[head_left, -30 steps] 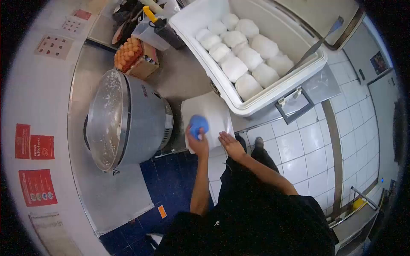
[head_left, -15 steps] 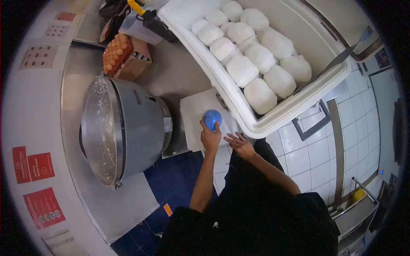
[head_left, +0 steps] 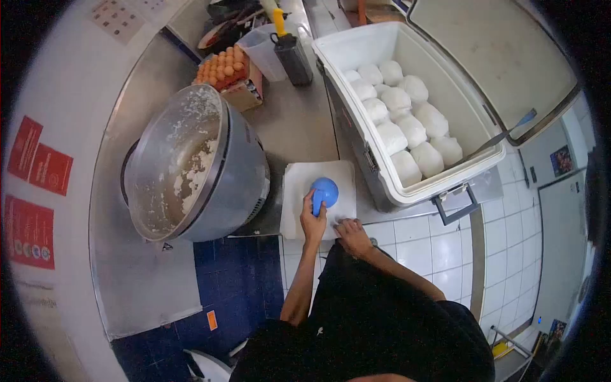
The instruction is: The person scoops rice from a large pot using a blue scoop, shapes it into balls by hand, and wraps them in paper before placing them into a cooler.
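My left hand (head_left: 314, 221) is closed round the handle of a blue scoop (head_left: 326, 190), whose rounded bowl is over a stack of white paper sheets (head_left: 299, 181) at the counter's front edge. At the lower right corner of the stack, my right hand (head_left: 354, 237) has its fingers bent together on the paper. To the left stands a big grey pot-shaped cooker (head_left: 238, 184), tilted in view, with white rice-like clumps (head_left: 197, 175) inside. On the right, a white-lined cooler box (head_left: 356, 127) holds several round white bundles (head_left: 410, 130).
A tray of eggs (head_left: 223, 67) sits on a carton behind the cooker. Beside it are a clear plastic tub (head_left: 264, 51) and a black container with a yellow handle (head_left: 293, 60). A long utensil (head_left: 503, 137) leans over the cooler's right rim, below its raised lid (head_left: 496, 57).
The view has swung, bringing more of the cooker's inside and the cooler's lid into sight. The scoop's handle now shows in my left hand. My right fingers, spread before, are drawn together at the paper's corner.
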### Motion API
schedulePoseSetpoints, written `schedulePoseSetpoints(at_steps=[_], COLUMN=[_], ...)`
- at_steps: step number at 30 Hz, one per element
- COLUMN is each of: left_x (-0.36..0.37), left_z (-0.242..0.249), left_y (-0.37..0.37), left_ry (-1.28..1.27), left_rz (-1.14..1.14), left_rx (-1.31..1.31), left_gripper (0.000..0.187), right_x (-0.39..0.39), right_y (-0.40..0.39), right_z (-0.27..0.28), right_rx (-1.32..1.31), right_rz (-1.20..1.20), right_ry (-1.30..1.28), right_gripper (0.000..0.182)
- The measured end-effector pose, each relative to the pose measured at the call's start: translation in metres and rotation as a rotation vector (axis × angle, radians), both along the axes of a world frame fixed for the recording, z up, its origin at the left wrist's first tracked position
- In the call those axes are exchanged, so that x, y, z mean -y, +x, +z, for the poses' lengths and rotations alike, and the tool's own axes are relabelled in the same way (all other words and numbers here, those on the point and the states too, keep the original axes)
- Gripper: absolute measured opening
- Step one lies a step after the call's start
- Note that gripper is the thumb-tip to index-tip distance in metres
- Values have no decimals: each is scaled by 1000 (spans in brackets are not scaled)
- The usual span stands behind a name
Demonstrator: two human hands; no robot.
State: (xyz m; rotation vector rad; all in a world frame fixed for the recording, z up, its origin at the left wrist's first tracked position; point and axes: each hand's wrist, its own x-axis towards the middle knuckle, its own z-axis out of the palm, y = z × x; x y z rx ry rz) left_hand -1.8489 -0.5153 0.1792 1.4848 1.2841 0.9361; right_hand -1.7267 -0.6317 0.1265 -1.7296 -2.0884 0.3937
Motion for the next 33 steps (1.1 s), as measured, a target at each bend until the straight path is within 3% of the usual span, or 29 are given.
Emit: schedulePoseSetpoints(at_steps=[2,5,6,7,8,9,11,13,15,16,17,18,19,21,23,29,33], left_x=[6,-4,-5,-10,-18,-30,-46,-55,-26,-8,2,11,10,3,-9,-61,-86], left_z=[74,181,229,274,318,352,372,376,346,304,268,235,189,62,12,-17,-51], left_y=[4,-33,-43,-54,-66,-81,-106,-112,-81,-66,-57,-44,-35,-62,-88,-87,-58], left_ry=[82,652,622,687,821,722,590,1251,1053,947,939,587,491,719,694,495,451], left_rz=[68,246,282,356,380,408,447,481,251,140,-132,-391,-491,-440,-435,-316,-280], left_rx=[106,-171,-41,-105,-290,-431,-568,-1105,-403,-211,-296,-266,-279,-670,-661,-444,-406], left_gripper=[48,55,55,52,42,39,35,37,33,27,26,28,30,29,27,12,11], right_x=[-7,-16,-20,-24,-25,-26,-22,-13,-12,-10,-8,-10,-14,-18,-32,-91,-114], right_y=[4,15,17,20,25,26,28,27,23,23,23,25,26,28,26,10,11], right_z=[-19,-28,-19,-9,2,2,-1,-9,-20,-19,-13,-4,4,12,22,19,3], right_rx=[99,147,98,50,-42,-38,-99,-144,-209,-212,-213,-279,-343,-371,-253,-316,14], right_rz=[26,90,109,130,137,169,131,108,43,32,11,-5,-18,-48,-155,-425,-566], right_ry=[62,122,33,-59,-100,-112,-44,-9,74,91,82,19,-42,-10,22,-10,-205], right_gripper=[55,52,44,38,35,35,32,30,29,27,27,25,23,17,13,21,21])
